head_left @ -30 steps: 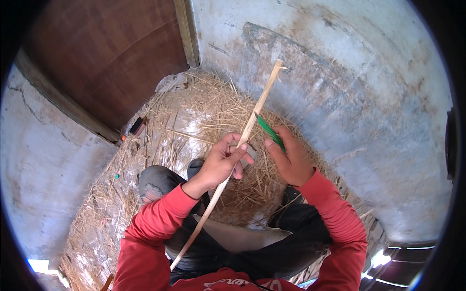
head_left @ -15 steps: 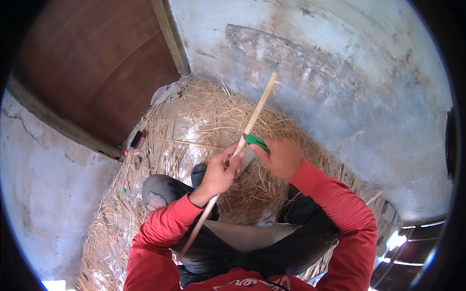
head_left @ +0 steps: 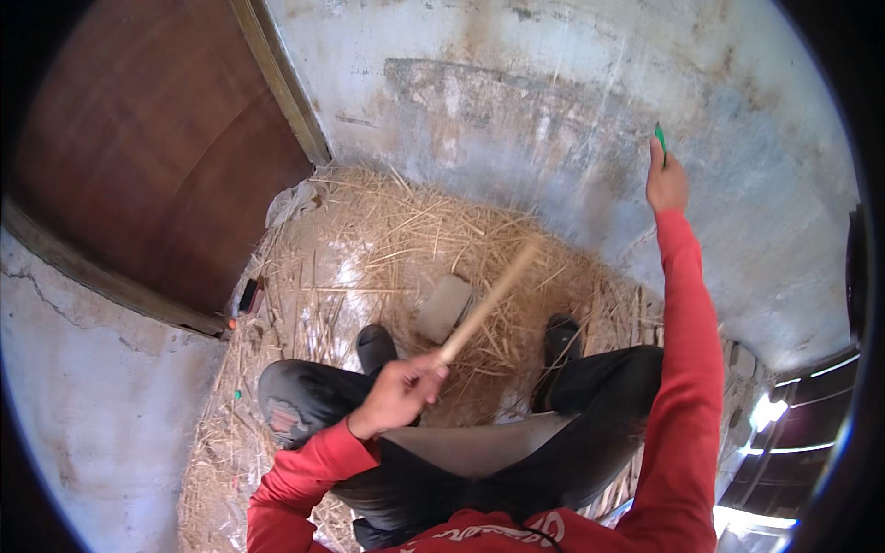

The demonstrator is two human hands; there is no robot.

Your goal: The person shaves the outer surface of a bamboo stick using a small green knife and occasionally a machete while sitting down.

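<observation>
My left hand [head_left: 403, 396] is closed round a pale wooden stick [head_left: 489, 304], gripping it over my lap near my left knee. The stick slants up and to the right, its far end blurred by motion. Far out to the right, my right arm is stretched forward near the wall. At its end my right hand [head_left: 666, 180] is closed on a green utility knife [head_left: 661, 140] with its tip pointing up. The knife and the stick are well apart.
Pale shavings and straw-like strips [head_left: 415, 226] litter the floor ahead. Among them lies a grey block [head_left: 445, 308], with a small black and red object [head_left: 250, 295] by the left wall. A brown door [head_left: 157, 157] stands at far left; a weathered wall [head_left: 535, 120] rises ahead.
My right hand with the utility knife has swung from the stick far up and right. My left hand has lowered the stick towards my lap.
</observation>
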